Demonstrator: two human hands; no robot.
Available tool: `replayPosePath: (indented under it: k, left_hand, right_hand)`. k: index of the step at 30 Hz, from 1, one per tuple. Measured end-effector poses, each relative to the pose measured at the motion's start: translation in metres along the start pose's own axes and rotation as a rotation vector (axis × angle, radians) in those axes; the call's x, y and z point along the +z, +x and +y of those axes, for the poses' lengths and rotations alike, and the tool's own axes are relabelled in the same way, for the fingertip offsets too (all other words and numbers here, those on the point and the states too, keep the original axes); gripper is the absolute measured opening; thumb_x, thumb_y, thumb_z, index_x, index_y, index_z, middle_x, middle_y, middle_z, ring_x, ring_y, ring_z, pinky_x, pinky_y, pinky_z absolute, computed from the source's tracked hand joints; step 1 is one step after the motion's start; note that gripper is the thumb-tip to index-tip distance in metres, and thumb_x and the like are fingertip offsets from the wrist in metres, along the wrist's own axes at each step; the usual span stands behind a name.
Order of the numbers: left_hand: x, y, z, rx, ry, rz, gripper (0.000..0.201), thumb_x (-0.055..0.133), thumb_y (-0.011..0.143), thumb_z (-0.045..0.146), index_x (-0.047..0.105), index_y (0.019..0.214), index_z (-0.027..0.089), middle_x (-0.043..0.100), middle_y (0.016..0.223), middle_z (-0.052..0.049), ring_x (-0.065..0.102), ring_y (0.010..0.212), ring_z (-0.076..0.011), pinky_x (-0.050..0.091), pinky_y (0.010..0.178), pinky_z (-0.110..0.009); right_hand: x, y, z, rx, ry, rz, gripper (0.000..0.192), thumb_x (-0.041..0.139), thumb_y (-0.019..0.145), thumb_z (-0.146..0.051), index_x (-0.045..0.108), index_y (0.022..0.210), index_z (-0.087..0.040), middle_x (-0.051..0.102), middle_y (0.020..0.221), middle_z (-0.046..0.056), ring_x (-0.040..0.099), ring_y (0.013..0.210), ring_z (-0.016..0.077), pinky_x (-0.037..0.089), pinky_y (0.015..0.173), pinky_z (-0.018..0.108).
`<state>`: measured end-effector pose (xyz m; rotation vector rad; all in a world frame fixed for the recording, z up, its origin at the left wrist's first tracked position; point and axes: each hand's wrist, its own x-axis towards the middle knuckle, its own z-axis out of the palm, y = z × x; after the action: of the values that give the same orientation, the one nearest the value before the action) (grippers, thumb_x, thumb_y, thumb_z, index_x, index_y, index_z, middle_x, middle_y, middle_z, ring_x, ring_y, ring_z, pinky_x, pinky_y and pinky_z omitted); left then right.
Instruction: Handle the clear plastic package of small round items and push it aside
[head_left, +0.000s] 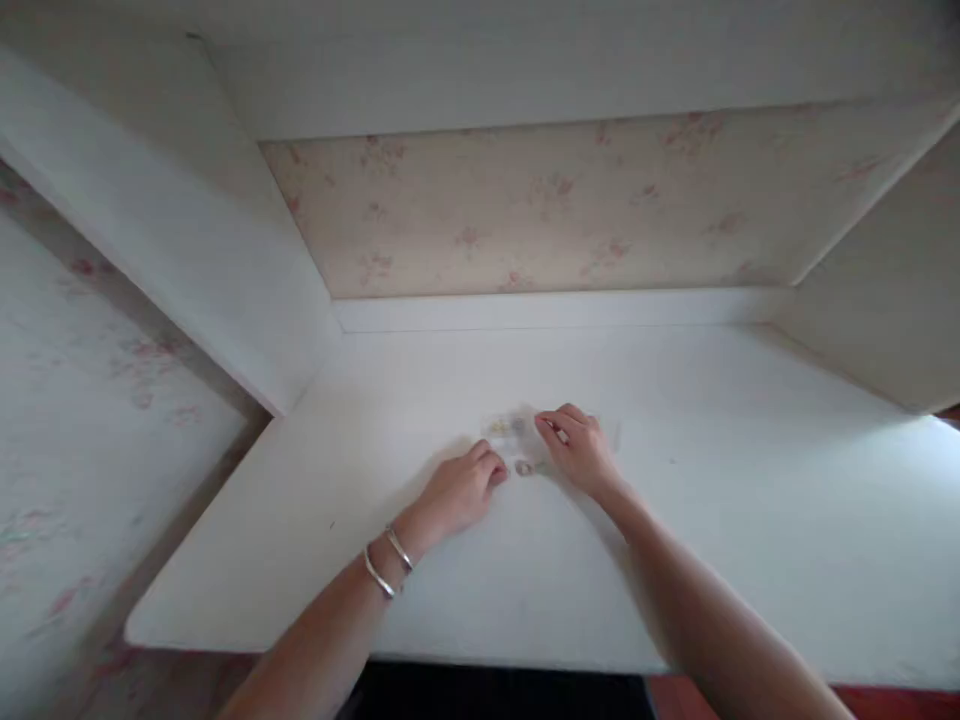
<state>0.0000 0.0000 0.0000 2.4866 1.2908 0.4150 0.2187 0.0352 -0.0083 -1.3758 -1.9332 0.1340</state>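
The white surface (750, 520) lies open to the right and toward the near edge. A slanted white panel (187, 240) closes the left side; the floral back wall (570, 200) closes the far side.

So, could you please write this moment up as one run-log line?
left hand: fingertips on white table, beside small items | right hand: fingers curled over the items | items: blurred, kind unclear | bracelets: left wrist

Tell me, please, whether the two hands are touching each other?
Apart: the head view shows bare white desk between the left hand and right hand.
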Motion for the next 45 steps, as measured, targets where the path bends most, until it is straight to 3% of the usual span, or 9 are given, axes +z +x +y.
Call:
replayPosePath:
  k: [8, 14, 19, 24, 34, 45]
  left_hand:
    - [-0.017, 0.033, 0.000, -0.025, -0.102, 0.161, 0.022, 0.037, 0.095, 0.030, 0.056, 0.094, 0.019, 0.054, 0.097, -0.003, 0.058, 0.085, -0.0132, 0.046, 0.078, -0.026]
    - [-0.020, 0.063, 0.003, -0.052, 0.073, 0.151, 0.024, 0.037, 0.095, 0.032, 0.057, 0.097, 0.020, 0.055, 0.100, -0.003, 0.059, 0.083, -0.0137, 0.045, 0.073, -0.025]
    - [-0.017, 0.073, 0.006, -0.051, 0.180, 0.090, 0.027, 0.034, 0.095, 0.034, 0.058, 0.097, 0.022, 0.054, 0.098, -0.003, 0.060, 0.078, -0.0137, 0.045, 0.067, -0.025]
    - [-0.019, 0.064, 0.009, -0.047, 0.238, 0.089, 0.033, 0.028, 0.097, 0.035, 0.059, 0.101, 0.024, 0.055, 0.097, -0.002, 0.060, 0.077, -0.0135, 0.045, 0.065, -0.025]
    - [-0.010, 0.012, 0.017, 0.005, 0.106, 0.065, 0.029, 0.035, 0.095, 0.034, 0.062, 0.101, 0.025, 0.059, 0.097, -0.001, 0.061, 0.081, -0.0131, 0.048, 0.073, -0.025]
    - [-0.001, 0.009, 0.017, 0.075, 0.087, 0.040, 0.026, 0.040, 0.093, 0.035, 0.061, 0.107, 0.027, 0.057, 0.097, -0.002, 0.061, 0.079, -0.0137, 0.051, 0.071, -0.026]
  right_hand:
    - [-0.006, -0.002, 0.001, -0.034, -0.048, -0.004, 0.024, 0.046, 0.092, -0.034, 0.067, 0.089, -0.024, 0.064, 0.079, 0.001, 0.058, 0.072, 0.0133, 0.035, 0.071, 0.028]
    - [-0.009, -0.003, 0.002, -0.040, -0.051, 0.001, 0.023, 0.046, 0.092, -0.032, 0.067, 0.089, -0.024, 0.064, 0.078, 0.001, 0.057, 0.071, 0.0127, 0.034, 0.072, 0.028]
    - [-0.010, -0.004, 0.002, -0.047, -0.063, 0.009, 0.022, 0.046, 0.092, -0.031, 0.067, 0.088, -0.023, 0.063, 0.078, 0.001, 0.056, 0.070, 0.0122, 0.034, 0.073, 0.028]
    - [-0.011, -0.004, 0.000, -0.056, -0.060, 0.006, 0.023, 0.045, 0.092, -0.031, 0.067, 0.089, -0.023, 0.063, 0.078, 0.002, 0.057, 0.072, 0.0127, 0.034, 0.074, 0.028]
    - [-0.007, -0.004, 0.000, -0.052, -0.075, -0.032, 0.024, 0.044, 0.092, -0.032, 0.067, 0.089, -0.024, 0.064, 0.080, 0.001, 0.058, 0.074, 0.0134, 0.034, 0.073, 0.028]
    - [-0.003, -0.006, 0.000, -0.054, -0.082, -0.029, 0.026, 0.043, 0.092, -0.033, 0.067, 0.088, -0.023, 0.064, 0.079, 0.002, 0.059, 0.074, 0.0132, 0.034, 0.073, 0.028]
